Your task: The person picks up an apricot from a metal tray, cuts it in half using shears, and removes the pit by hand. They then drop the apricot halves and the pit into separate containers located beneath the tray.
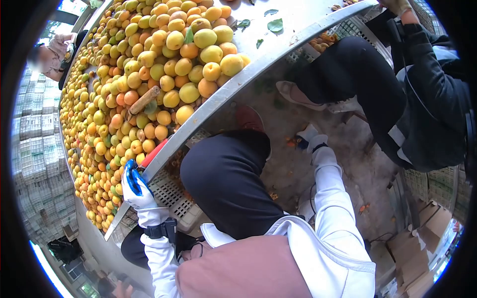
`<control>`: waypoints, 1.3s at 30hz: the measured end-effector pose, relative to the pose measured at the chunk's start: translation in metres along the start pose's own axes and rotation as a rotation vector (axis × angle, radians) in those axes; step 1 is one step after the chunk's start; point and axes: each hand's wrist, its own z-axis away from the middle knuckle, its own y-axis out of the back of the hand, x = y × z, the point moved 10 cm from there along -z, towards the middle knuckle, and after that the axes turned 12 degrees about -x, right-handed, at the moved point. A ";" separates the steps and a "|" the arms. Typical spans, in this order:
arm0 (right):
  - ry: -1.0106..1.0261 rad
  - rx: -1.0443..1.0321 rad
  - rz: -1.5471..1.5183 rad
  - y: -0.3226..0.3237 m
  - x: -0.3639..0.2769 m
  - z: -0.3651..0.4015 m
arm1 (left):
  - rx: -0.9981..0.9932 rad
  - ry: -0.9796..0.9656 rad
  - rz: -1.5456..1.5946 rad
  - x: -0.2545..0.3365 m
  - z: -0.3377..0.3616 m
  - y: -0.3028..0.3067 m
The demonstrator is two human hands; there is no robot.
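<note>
A large heap of yellow and orange apricots covers the metal-edged table. At its near edge is my left hand, in a white glove with blue coating, with its fingers curled beside the fruit. A red handle-like object lies along the rim close to the fingertips; whatever is in the fingers is hidden. My right hand, gloved in white and blue, hangs low over the floor to the right of my knee. Its fingers are bent downward, and I cannot make out anything in them. Small orange pieces show just beyond its fingertips.
A brown wooden stick lies on the apricots. Green leaves rest on the white tabletop. Under the rim stands a white plastic crate. A co-worker in dark clothes sits at right; another person is far left. Cardboard boxes stand lower right.
</note>
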 end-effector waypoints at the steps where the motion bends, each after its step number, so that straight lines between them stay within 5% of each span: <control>1: -0.010 -0.036 -0.048 0.001 0.001 -0.005 | -0.002 0.002 0.004 0.000 0.000 0.000; 2: -0.010 -0.036 -0.043 -0.001 0.001 -0.005 | -0.002 0.006 0.005 0.000 0.000 0.000; 4: 0.220 0.359 -0.095 0.028 -0.012 0.015 | 0.008 -0.002 -0.019 0.001 0.000 0.000; 7: 0.367 0.649 -0.122 -0.007 0.020 0.027 | 0.023 0.009 -0.023 0.003 0.001 0.002; 9: 0.400 0.699 0.169 -0.050 0.042 0.031 | 0.032 0.014 -0.012 0.003 0.001 0.002; 11: 0.382 0.508 -0.043 -0.080 0.063 0.031 | 0.036 0.017 -0.004 0.002 0.001 0.004; 15: 0.561 0.567 0.116 -0.105 0.030 0.076 | 0.040 0.006 -0.014 0.003 0.001 0.004; 17: 0.195 0.362 -0.082 -0.109 0.055 0.038 | 0.040 0.005 -0.020 0.002 0.001 0.002; 18: 0.194 0.359 -0.080 -0.098 0.048 0.031 | 0.042 0.001 -0.024 0.003 0.001 0.002; 20: -0.004 -0.021 -0.036 -0.097 0.046 0.010 | 0.041 0.003 -0.022 0.005 0.002 0.003; 25: 0.047 0.138 0.088 -0.021 -0.004 -0.011 | 0.040 0.004 -0.019 0.006 0.000 0.003; 27: -0.002 0.390 -0.041 0.017 -0.007 -0.011 | 0.040 0.018 0.002 0.008 -0.001 0.003; 28: -0.006 0.390 -0.036 0.014 0.003 -0.022 | 0.048 0.028 0.024 0.006 0.000 0.003; 31: 0.423 0.644 -0.022 0.018 -0.011 -0.017 | 0.041 -0.012 -0.038 0.008 -0.001 0.003; 33: 0.324 0.707 0.080 -0.015 0.008 0.017 | 0.048 -0.005 -0.037 0.010 -0.001 0.005; 35: 0.391 0.627 0.036 -0.052 0.029 0.035 | 0.056 0.004 -0.037 0.010 -0.001 0.006; 37: 0.138 0.514 -0.064 -0.080 0.050 0.063 | 0.059 -0.007 -0.046 0.013 -0.001 0.007; 39: 0.152 0.377 -0.170 -0.108 0.061 0.070 | 0.063 -0.010 -0.051 0.015 -0.001 0.007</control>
